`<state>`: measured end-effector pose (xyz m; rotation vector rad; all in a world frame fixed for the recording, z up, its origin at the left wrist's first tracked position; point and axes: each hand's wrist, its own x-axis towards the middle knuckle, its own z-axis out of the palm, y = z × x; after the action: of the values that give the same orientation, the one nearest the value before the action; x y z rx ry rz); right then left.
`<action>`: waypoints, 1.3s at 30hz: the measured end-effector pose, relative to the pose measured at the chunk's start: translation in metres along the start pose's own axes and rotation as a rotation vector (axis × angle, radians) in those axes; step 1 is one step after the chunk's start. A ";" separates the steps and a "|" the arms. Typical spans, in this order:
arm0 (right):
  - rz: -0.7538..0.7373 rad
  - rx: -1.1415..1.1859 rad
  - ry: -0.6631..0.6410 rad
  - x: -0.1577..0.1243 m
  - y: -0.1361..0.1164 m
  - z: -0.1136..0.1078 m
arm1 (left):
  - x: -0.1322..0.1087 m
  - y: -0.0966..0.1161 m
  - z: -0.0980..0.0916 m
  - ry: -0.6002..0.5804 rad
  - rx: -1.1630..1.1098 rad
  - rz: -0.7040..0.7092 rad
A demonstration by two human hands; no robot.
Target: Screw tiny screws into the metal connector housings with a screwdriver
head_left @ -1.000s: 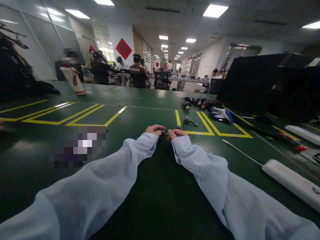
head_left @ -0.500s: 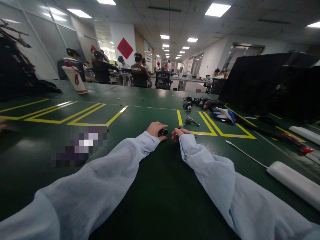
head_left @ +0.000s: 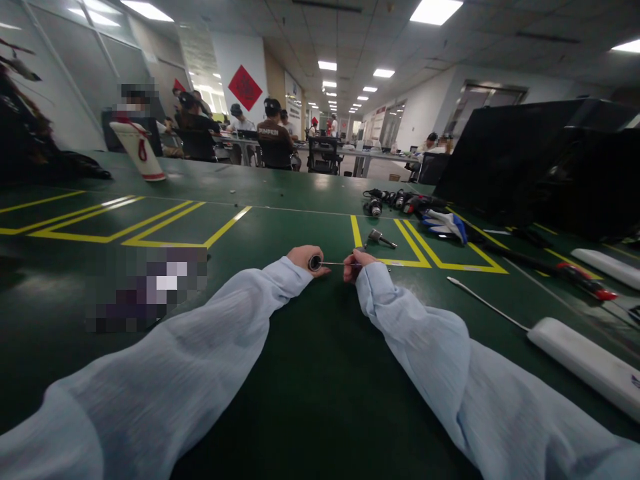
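Observation:
My left hand [head_left: 303, 257] is closed around a short dark cylinder with a hollow, metal-rimmed end [head_left: 315, 263]. The open end faces right, towards my other hand. In the fingers of my right hand [head_left: 358, 264] is a thin screwdriver-like tool [head_left: 333, 264]; its handle is mostly hidden. The straight metal shaft runs left, its tip at the cylinder's opening; how deep it reaches I cannot tell. Just beyond my right hand, a metal part with a round head and narrow stem [head_left: 383, 239] lies on the green table.
Dark cylindrical parts [head_left: 374, 207] and a blue-and-white glove [head_left: 445, 225] lie farther back right. A white power strip [head_left: 580, 353] with a cable is near my right sleeve. A blurred-out object [head_left: 150, 287] lies left; a paper cup [head_left: 140, 150] stands behind.
My left hand has turned and shifted slightly left, so the cylinder's opening faces me more. The hands are farther apart and more of the tool's shaft shows.

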<state>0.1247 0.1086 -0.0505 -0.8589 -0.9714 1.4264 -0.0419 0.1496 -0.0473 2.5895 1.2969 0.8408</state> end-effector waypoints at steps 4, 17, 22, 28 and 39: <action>-0.121 -0.097 -0.016 -0.005 0.000 0.002 | 0.002 0.000 0.000 -0.011 0.070 -0.022; -0.107 -0.099 -0.070 -0.012 0.002 0.009 | -0.004 0.002 -0.002 0.076 0.129 0.219; 0.026 0.030 -0.119 -0.005 0.003 0.004 | -0.006 0.003 -0.002 0.110 0.021 0.200; -0.098 -0.113 -0.065 -0.011 0.002 0.009 | -0.001 0.003 -0.002 0.000 0.198 0.058; 0.062 -0.011 -0.137 -0.003 0.004 0.001 | -0.005 0.006 -0.003 -0.004 0.197 0.140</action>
<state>0.1222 0.1050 -0.0541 -0.8139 -1.0640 1.5500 -0.0416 0.1414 -0.0450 2.8619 1.2687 0.7635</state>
